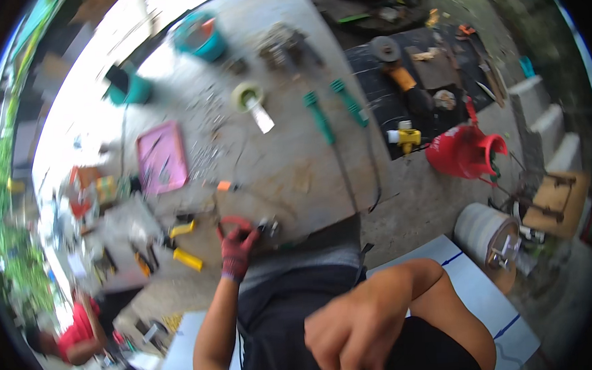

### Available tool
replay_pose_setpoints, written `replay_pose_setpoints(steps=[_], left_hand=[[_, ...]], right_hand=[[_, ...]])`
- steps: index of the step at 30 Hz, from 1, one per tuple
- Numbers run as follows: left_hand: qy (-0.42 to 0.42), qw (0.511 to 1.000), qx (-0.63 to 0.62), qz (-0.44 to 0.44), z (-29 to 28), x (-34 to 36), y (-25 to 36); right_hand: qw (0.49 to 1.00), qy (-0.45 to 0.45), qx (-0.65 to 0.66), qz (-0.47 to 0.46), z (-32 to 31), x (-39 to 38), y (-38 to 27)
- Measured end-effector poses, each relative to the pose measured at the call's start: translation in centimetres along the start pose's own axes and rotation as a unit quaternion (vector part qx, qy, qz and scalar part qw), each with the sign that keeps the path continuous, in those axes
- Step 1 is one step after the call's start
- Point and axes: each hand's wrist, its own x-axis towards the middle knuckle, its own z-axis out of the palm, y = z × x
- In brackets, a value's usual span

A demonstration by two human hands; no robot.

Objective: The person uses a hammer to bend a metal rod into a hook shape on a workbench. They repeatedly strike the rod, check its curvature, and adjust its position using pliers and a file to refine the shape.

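Note:
My left hand (236,250) wears a red glove and lies at the near edge of the metal worktable (289,178). Its thumb and forefinger close on a small dark metal part (269,226). My right hand (359,327) is bare and raised in front of my body, away from the table. Its fingers curl inward, slightly blurred, and its palm is hidden. Left of the gloved hand are yellow-handled pliers (188,258). Beyond it lies an orange-and-metal tool (224,186).
A pink tray (161,158), tape roll (247,96), two teal containers (200,38) and green-handled cables (319,119) occupy the table. To the right are an angle grinder (401,77) and a red gas cylinder (460,151). Another person (74,331) is at lower left.

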Motion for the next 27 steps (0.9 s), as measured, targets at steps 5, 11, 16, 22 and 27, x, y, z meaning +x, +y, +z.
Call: replay_pose_setpoints(steps=[5, 11, 16, 22, 27], left_hand=[[-0.009, 0.998, -0.066, 0.019, 0.6, 1.4, -2.3], [0.030, 0.994, 0.089, 0.052, 0.7, 1.7, -2.3], [0.046, 0.981, 0.168, 0.090, 0.7, 1.5, -1.4], [0.038, 0.979, 0.169, 0.107, 0.4, 0.6, -0.3], [0.033, 0.984, 0.134, 0.110, 0.5, 0.8, -1.0]], right_hand=[[0.987, -0.111, 0.086, -0.080, 9.1, 5.0, 5.0], [0.982, -0.170, 0.076, -0.024, 15.0, 6.4, 7.8], [0.995, -0.081, 0.050, -0.013, 19.0, 7.3, 9.0], [0.994, -0.105, 0.015, 0.018, 22.2, 8.1, 11.3], [0.991, -0.132, 0.008, 0.038, 23.3, 9.4, 12.2]])
